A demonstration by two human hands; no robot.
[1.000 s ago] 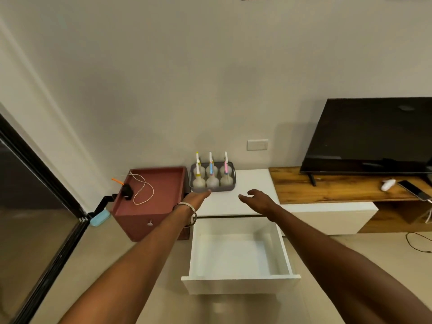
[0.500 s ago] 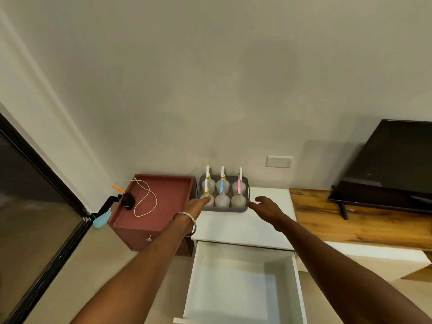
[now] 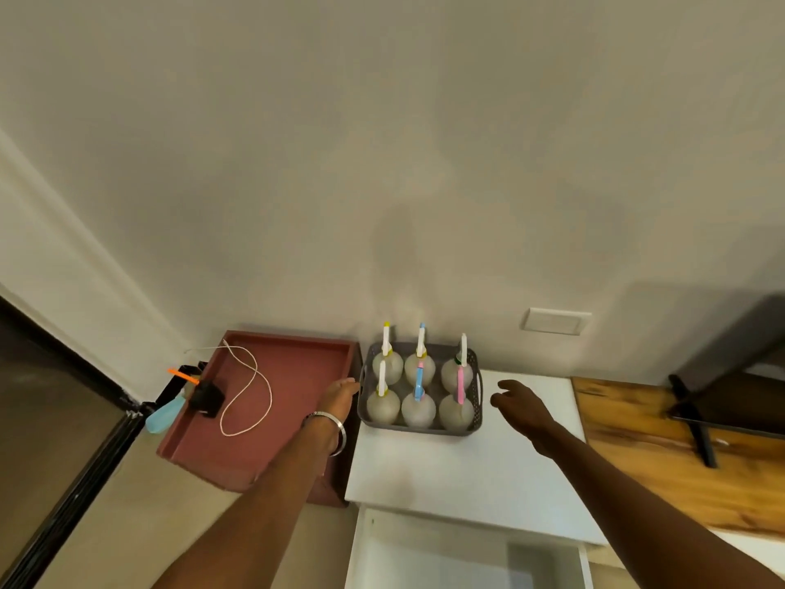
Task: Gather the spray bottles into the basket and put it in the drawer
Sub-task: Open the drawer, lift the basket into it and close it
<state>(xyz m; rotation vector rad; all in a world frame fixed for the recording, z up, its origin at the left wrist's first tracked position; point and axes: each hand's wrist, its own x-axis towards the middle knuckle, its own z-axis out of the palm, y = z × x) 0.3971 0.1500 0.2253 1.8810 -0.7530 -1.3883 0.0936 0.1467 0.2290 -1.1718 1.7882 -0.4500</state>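
Basket (image 3: 475, 423): six spray bottles (image 3: 418, 408) upright | drawer (image 3: 467, 559): open | left hand (image 3: 340, 393) at basket's side, right hand (image 3: 520, 403) spread, empty

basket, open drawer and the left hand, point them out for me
basket (image 3: 476, 412): head view, right wall.
open drawer (image 3: 429, 559): head view, bare floor.
left hand (image 3: 340, 393): head view, back of hand.

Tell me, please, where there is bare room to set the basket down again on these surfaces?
The white cabinet top is bare in front of the basket, out to the wooden shelf. The open drawer below looks empty. The red tray is free except its left side, taken by a cord and black plug.
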